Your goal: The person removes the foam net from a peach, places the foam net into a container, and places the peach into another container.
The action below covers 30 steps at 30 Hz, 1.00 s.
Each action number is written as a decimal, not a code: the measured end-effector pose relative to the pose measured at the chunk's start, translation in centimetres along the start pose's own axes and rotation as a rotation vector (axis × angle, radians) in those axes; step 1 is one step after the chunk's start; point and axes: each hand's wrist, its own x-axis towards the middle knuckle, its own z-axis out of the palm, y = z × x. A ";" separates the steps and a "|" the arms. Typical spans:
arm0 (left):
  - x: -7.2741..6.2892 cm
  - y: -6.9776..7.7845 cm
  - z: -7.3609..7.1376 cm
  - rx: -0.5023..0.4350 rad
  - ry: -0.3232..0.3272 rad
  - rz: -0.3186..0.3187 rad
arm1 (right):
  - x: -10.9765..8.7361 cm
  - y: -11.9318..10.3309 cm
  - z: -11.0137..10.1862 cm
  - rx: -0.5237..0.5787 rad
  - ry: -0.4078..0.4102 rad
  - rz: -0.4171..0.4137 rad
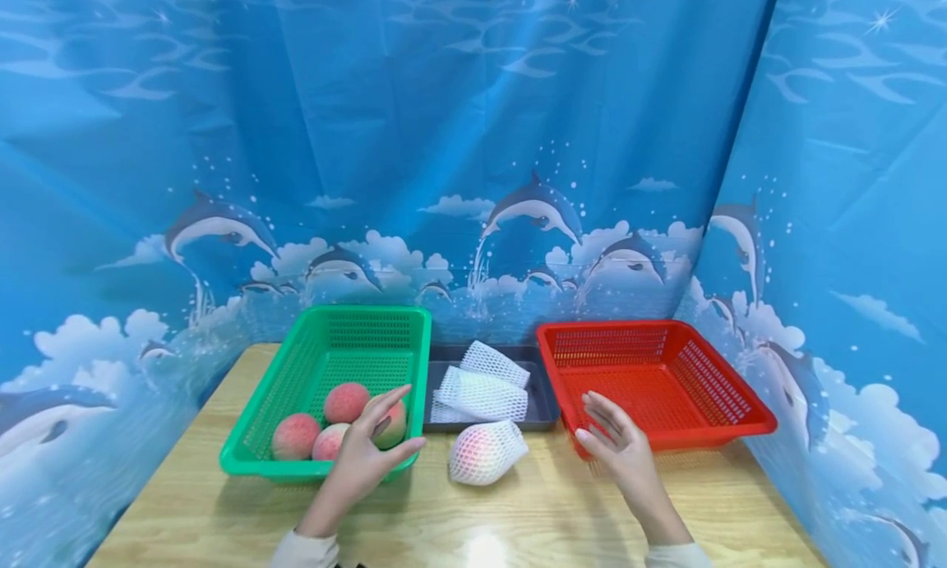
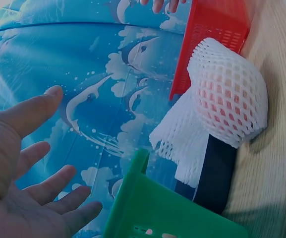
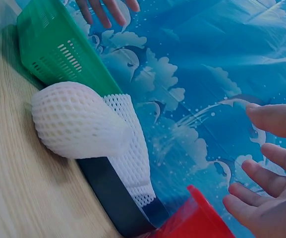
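A peach in a white foam net (image 1: pixel 482 454) lies on the wooden table between both hands, its pink skin showing through the mesh. My left hand (image 1: pixel 364 450), fingers spread and holding nothing, hovers over the near right corner of the green basket (image 1: pixel 244 420). Inside that basket are several peaches (image 1: pixel 297 436), partly hidden behind the hand. On the other side, my right hand (image 1: pixel 623 453) is held up with fingers apart, in front of the red basket (image 1: pixel 728 438), and it holds nothing either. In the left wrist view the netted peach (image 2: pixel 230 94) is beyond the spread fingers.
Between the baskets sits a dark grey tray (image 1: pixel 547 404) with several white foam nets (image 1: pixel 484 394) lying in it. A blue dolphin-print curtain (image 1: pixel 459 140) hangs behind the table (image 1: pixel 414 527) and along its right side.
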 end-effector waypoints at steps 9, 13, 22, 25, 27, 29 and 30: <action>-0.2 -0.5 -0.4 0.000 -0.016 -0.004 | -0.2 -0.3 -0.5 -0.004 -0.003 -0.012; -0.2 -0.6 -0.3 0.008 -0.016 -0.007 | -0.2 -0.5 -0.4 -0.015 0.000 0.030; 0.0 -0.5 -0.6 0.028 -0.004 0.001 | 0.0 -0.3 -0.4 -0.027 -0.006 0.062; 0.1 -0.3 -0.7 0.032 0.001 -0.010 | 0.1 -0.3 -0.4 -0.040 -0.015 0.080; 0.2 -0.2 -0.6 0.029 0.004 -0.015 | 0.2 -0.4 -0.3 -0.050 -0.021 0.087; 0.4 0.0 -0.4 0.026 0.014 -0.001 | 0.3 -0.5 -0.2 -0.048 -0.031 0.083; 0.4 0.1 -0.3 0.022 0.020 0.012 | 0.3 -0.5 -0.1 -0.047 -0.039 0.074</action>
